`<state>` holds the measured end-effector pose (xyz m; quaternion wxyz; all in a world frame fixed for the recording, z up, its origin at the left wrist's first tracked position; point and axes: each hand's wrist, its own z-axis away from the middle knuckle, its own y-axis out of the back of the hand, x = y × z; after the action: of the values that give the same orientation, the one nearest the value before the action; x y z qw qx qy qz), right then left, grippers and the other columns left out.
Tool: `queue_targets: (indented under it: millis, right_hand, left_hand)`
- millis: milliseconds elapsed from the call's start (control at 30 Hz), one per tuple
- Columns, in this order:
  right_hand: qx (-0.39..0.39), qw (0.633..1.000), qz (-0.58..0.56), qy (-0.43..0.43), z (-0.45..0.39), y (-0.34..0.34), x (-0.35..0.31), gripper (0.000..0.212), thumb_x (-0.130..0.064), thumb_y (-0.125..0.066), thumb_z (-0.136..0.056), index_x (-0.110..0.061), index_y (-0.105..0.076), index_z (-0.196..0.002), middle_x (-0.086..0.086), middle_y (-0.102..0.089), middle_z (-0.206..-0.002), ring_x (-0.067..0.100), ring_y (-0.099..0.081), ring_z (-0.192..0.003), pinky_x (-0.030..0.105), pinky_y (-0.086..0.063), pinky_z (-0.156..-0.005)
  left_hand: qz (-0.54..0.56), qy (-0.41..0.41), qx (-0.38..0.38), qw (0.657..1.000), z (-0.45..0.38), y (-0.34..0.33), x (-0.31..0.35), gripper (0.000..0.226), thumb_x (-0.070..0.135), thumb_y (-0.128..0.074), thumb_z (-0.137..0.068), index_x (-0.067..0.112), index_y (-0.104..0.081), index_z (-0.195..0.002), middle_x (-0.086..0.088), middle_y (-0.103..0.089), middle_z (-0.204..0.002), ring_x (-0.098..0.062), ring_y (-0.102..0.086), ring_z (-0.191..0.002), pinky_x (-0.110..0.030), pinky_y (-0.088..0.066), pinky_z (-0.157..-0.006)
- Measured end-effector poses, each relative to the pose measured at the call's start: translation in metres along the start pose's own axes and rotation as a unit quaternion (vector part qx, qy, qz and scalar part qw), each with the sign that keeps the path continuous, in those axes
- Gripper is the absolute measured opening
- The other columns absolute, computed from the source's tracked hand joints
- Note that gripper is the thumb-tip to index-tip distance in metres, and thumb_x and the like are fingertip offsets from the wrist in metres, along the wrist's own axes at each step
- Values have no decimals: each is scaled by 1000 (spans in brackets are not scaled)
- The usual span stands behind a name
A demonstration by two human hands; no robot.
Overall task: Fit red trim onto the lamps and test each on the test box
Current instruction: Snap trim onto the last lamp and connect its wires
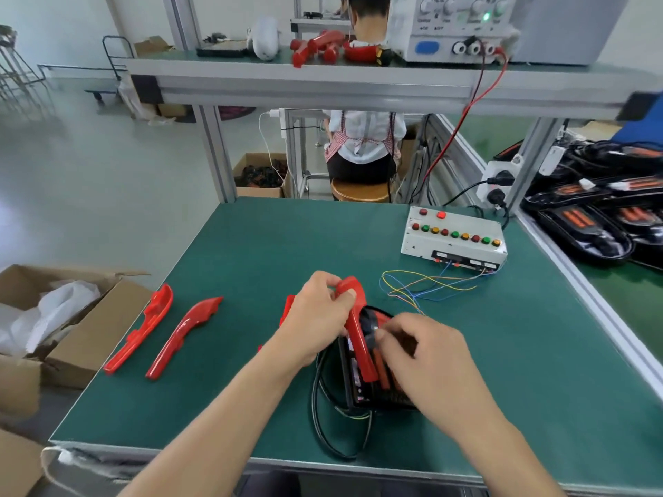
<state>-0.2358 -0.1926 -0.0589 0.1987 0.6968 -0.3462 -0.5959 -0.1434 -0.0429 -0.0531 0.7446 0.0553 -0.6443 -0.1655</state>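
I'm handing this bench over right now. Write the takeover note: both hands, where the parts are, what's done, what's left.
Left hand grips the top of a red trim piece, pressing it onto the black lamp at the table's near edge.
Right hand steadies the lamp; its fingertips are blurred.
Two spare red trims lie to the left.
Test box sits far right, one red light lit, its coloured wires loose.
Left: seat this trim, test the lamp, then do the rest.
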Motion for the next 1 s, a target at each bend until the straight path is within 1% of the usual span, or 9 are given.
queue_targets:
  millis: [100, 200, 300, 433, 567, 767, 833, 900, 1000]
  right_hand:
    - [-47, 999, -2, -15, 4, -8, -7, 32, -58, -62, -85, -27, -68, -79, -13, -68, -69, 9, -61, -66, 32, -51, -65]
    - [-47, 996, 64, -37, 3, -18, -8, 31, -57, -66, -84, -26, -64, -80, -8, -68, -70, 14, -63, -69, 37, -53, -70]
    - [-58, 992, 95, -55, 1, -23, -10, 34, -58, -62, -85, -24, -63, -80, -4, -70, -73, 23, -66, -76, 38, -55, -73]
    - [-82, 984, 149, -50, -2, -25, -12, 37, -55, -58, -86, -19, -64, -83, 4, -70, -81, 34, -66, -83, 39, -55, -71]
    - [-98, 980, 168, -38, -3, -26, -11, 34, -52, -54, -87, -19, -55, -77, 7, -67, -81, 36, -65, -83, 37, -51, -65]
    - [-84, 967, 238, 17, 2, -30, -13, 39, -54, -46, -90, -24, -32, -69, 3, -64, -78, 34, -65, -77, 34, -32, -58]
    - [-82, 965, 247, 35, 4, -31, -11, 40, -54, -44, -90, -25, -27, -67, 2, -63, -75, 35, -64, -73, 35, -29, -57]
    - [-76, 963, 255, 47, 7, -31, -9, 40, -56, -41, -90, -26, -27, -68, 1, -63, -75, 35, -64, -73, 36, -29, -57]
    - [-65, 962, 258, 59, 11, -33, -8, 37, -58, -39, -89, -26, -35, -72, 2, -65, -78, 33, -66, -75, 36, -29, -58]
  left_hand:
    - [-54, -13, 14, 998, 1, -2, -4, 14, 24, -60, -96, 18, -57, -108, -2, -69, -86, -14, -66, -65, -28, -54, -64]
    - [-141, -40, 21, 989, 4, -1, -3, 22, 30, -60, -93, 20, -60, -113, 8, -64, -79, -15, -63, -82, -30, -50, -76]
    - [-194, -58, 15, 979, 6, -2, 2, 25, 28, -57, -95, 16, -61, -117, -2, -64, -90, -26, -62, -98, -37, -51, -88]
    - [-234, -77, 4, 969, 7, -4, 1, 29, 29, -58, -96, 15, -63, -121, -5, -67, -104, -25, -60, -104, -36, -49, -91]
    - [-251, -96, -5, 963, 5, -3, -7, 28, 31, -64, -94, 16, -67, -118, 10, -60, -90, -18, -57, -106, -27, -43, -86]
    - [-282, -55, -15, 958, -4, 3, -18, 53, 54, -62, -93, 19, -59, -133, -3, -60, -126, -20, -58, -116, -30, -44, -98]
    - [-289, -21, -35, 956, -6, 0, -19, 59, 58, -59, -92, 18, -57, -134, -4, -65, -124, -22, -63, -111, -34, -49, -99]
    - [-262, 6, -55, 964, -10, -1, -19, 56, 59, -59, -92, 17, -59, -128, -4, -70, -109, -22, -69, -93, -35, -55, -91]
    - [-188, 47, -103, 976, -19, 0, -19, 39, 55, -60, -93, 16, -58, -99, -6, -58, -80, -25, -56, -63, -29, -50, -71]
